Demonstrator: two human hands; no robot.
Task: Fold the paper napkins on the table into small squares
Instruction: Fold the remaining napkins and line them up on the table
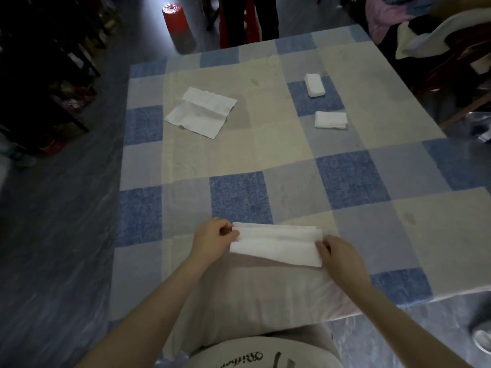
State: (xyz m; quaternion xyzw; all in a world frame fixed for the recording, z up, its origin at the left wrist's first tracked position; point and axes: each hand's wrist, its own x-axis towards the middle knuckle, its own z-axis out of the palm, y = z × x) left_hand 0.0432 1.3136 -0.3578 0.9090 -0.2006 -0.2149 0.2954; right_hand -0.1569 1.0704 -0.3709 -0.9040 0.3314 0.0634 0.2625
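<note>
A white paper napkin (277, 244), folded into a long strip, lies near the front edge of the checked table (239, 160). My left hand (214, 239) pinches its left end. At the strip's right end my right hand (338, 257) pinches the other corner. An unfolded napkin (200, 111) lies flat at the far left of the table. Two small folded napkins sit at the far right, one further back (314, 85) and one nearer (330, 120).
A red cylinder (178, 23) stands on the floor beyond the table's far left corner. Dark furniture lines the left side. A chair with clothes (435, 35) is at the far right. A person's legs stand behind the table.
</note>
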